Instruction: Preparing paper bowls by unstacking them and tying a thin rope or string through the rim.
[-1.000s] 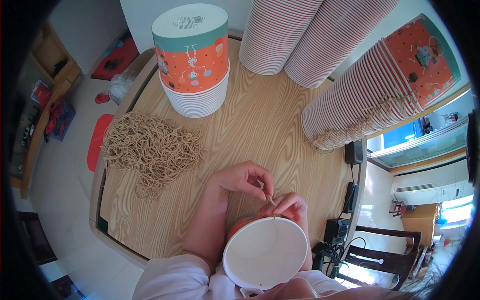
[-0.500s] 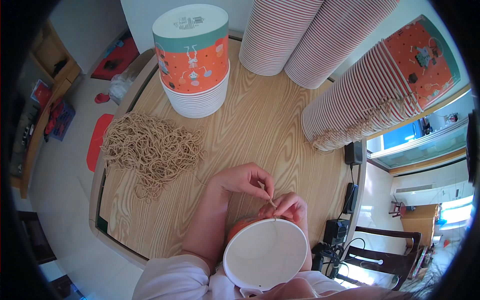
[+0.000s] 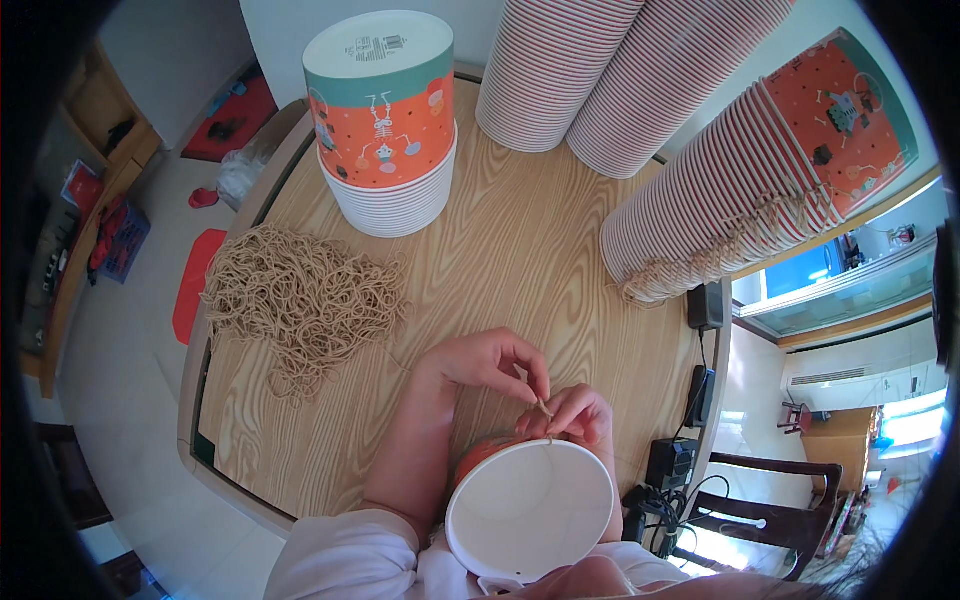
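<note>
A round paper bucket [image 3: 530, 510], white inside with an orange outer wall, sits close to my body at the table's near edge. My left hand [image 3: 490, 362] pinches a short tan cord [image 3: 545, 408] just above the bucket's far rim. My right hand [image 3: 578, 412] pinches the same cord from the other side, fingers resting on the rim. A thin strand runs down across the bucket's white inside. A loose heap of the same tan cords [image 3: 300, 300] lies on the wooden table [image 3: 520, 240] to the left.
An upside-down stack of orange and teal buckets [image 3: 385, 110] stands at the back. Two tall nested stacks [image 3: 590, 70] rise behind it, and another stack [image 3: 760, 170] lies on its side at right. Black power adapters and cables [image 3: 700, 380] sit by the table's right edge.
</note>
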Available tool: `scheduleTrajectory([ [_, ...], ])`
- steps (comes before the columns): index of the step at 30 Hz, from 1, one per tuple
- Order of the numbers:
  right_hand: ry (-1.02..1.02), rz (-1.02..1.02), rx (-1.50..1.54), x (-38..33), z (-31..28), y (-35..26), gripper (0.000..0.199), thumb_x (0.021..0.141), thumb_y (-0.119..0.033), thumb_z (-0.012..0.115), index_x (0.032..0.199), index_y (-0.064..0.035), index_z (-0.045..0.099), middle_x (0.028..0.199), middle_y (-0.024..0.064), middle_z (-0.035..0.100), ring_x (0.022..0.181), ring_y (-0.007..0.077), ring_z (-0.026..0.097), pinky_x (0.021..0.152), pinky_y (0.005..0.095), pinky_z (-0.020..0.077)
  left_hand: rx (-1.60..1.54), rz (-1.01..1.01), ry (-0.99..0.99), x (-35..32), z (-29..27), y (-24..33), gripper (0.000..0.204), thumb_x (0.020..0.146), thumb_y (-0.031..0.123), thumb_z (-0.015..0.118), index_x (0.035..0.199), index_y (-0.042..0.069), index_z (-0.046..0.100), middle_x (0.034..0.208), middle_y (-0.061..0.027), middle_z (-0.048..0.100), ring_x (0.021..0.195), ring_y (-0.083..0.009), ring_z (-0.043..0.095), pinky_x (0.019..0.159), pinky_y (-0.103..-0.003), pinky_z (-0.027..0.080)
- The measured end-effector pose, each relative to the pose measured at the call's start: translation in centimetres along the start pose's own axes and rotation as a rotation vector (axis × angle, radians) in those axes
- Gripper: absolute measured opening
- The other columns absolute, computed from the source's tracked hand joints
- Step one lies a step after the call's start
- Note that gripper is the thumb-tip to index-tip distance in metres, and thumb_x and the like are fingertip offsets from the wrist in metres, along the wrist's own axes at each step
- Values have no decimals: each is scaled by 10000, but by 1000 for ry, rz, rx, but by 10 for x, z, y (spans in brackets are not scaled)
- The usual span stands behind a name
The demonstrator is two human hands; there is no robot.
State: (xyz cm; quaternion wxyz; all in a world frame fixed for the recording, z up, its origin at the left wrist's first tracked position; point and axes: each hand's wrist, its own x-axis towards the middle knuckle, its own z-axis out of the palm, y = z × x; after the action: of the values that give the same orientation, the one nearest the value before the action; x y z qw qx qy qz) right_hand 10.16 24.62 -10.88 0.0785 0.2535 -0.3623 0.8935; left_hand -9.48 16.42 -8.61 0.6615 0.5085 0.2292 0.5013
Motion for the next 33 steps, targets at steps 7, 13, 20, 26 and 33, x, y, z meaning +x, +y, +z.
scheduleTrajectory([
  [7,354,31,-210,7,23,-1,246,649,-131,792,841,-37,671,836,175,664,792,277,653,795,428,499,29,18,-3,1,2,0,95,798,78,648,877,24,648,823,-15,639,780,-80,575,697,-217,453],
  [13,29,-38,19,-7,-6,4,523,768,-304,680,1067,114,584,1095,294,562,1104,436,494,976,529,324,42,-65,15,3,0,-5,104,811,73,616,902,25,632,841,-7,627,792,-69,560,692,-216,451],
  [20,303,-103,-32,-1,23,4,469,766,-302,683,1095,21,597,1004,267,599,1012,390,553,896,490,396,13,-50,53,-1,0,0,163,799,85,650,942,24,601,861,-25,628,804,-77,575,711,-224,465],
  [26,451,-90,34,-3,-7,-2,259,713,-231,694,892,-62,615,633,30,462,602,167,424,595,310,355,133,-134,-44,2,1,2,142,786,51,663,912,5,619,863,-36,644,792,-91,600,720,-224,482],
  [33,592,-50,-38,0,-2,-4,218,675,-146,712,841,-62,598,636,17,435,604,163,398,581,297,324,42,-118,24,4,5,3,136,785,24,657,920,17,647,861,-40,639,794,-101,588,703,-220,467],
])
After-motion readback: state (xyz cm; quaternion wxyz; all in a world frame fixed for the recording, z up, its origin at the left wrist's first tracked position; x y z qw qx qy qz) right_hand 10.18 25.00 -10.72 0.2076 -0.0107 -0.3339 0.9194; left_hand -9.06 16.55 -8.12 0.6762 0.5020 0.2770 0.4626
